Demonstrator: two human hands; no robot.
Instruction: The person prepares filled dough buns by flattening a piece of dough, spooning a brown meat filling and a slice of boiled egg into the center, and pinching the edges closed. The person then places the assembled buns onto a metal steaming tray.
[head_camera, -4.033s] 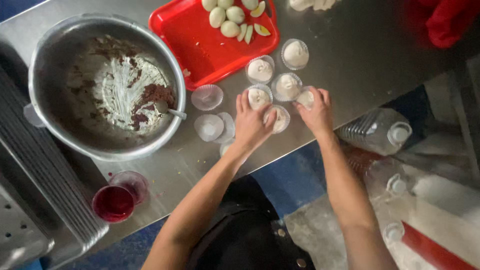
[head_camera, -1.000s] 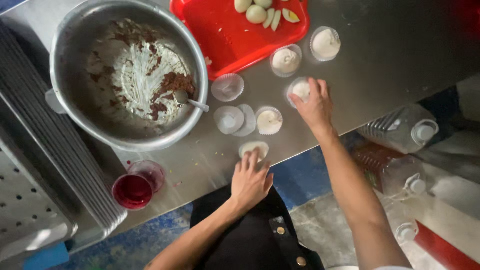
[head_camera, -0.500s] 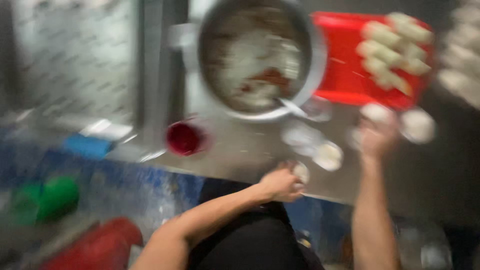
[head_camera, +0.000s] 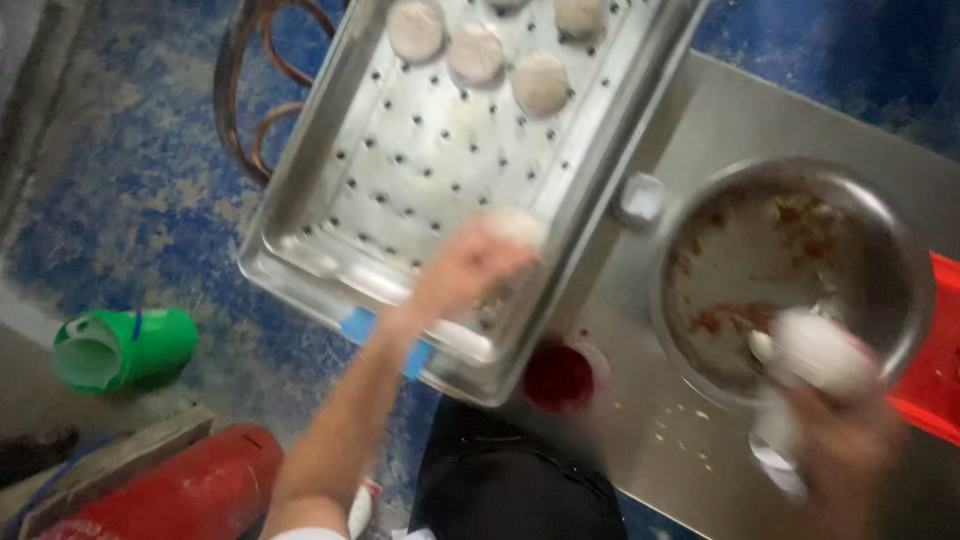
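My left hand (head_camera: 462, 275) reaches over a perforated steel tray (head_camera: 400, 170) with a pale round piece (head_camera: 515, 228) held at its fingertips, just above the tray's near right part. Several similar pale round pieces (head_camera: 476, 52) lie in a row at the tray's far end. My right hand (head_camera: 845, 425) is blurred at the lower right, closed around white round cups (head_camera: 818, 350) in front of the big steel bowl (head_camera: 905, 260), which has brown and red smears inside.
A small red cup (head_camera: 558, 378) and a small clear cup (head_camera: 640, 198) stand on the steel table (head_camera: 740, 110) between tray and bowl. A red tray (head_camera: 940, 340) shows at the right edge. On the blue floor lie a green cup (head_camera: 125, 345) and a red cylinder (head_camera: 195, 490).
The view has swung left from the table to the perforated tray. My left hand has carried a pale piece over the tray; my right hand has lifted white cups toward the bowl.
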